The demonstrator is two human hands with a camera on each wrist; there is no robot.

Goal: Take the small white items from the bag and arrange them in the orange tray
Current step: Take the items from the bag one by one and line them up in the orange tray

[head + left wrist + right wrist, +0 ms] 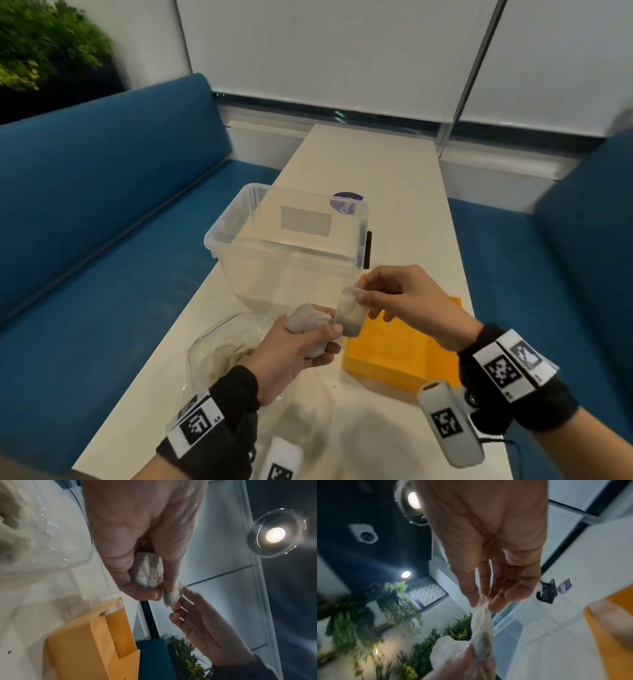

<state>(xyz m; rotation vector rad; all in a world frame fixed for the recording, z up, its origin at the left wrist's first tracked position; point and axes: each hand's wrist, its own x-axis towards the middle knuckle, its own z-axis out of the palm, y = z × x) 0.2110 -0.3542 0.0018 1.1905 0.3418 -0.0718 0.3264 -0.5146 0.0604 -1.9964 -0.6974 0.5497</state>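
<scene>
Each hand (pixel 298 346) (pixel 407 296) grips one white pouch (pixel 350 316).

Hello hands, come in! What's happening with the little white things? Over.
Left hand grips a bunch of white packets. Right hand pinches one packet above the orange tray. Tray looks empty. Nothing blocking.

Clear plastic bin (pixel 287 240) on pale table (pixel 394 178), blue sofas (pixel 102 192)
</scene>
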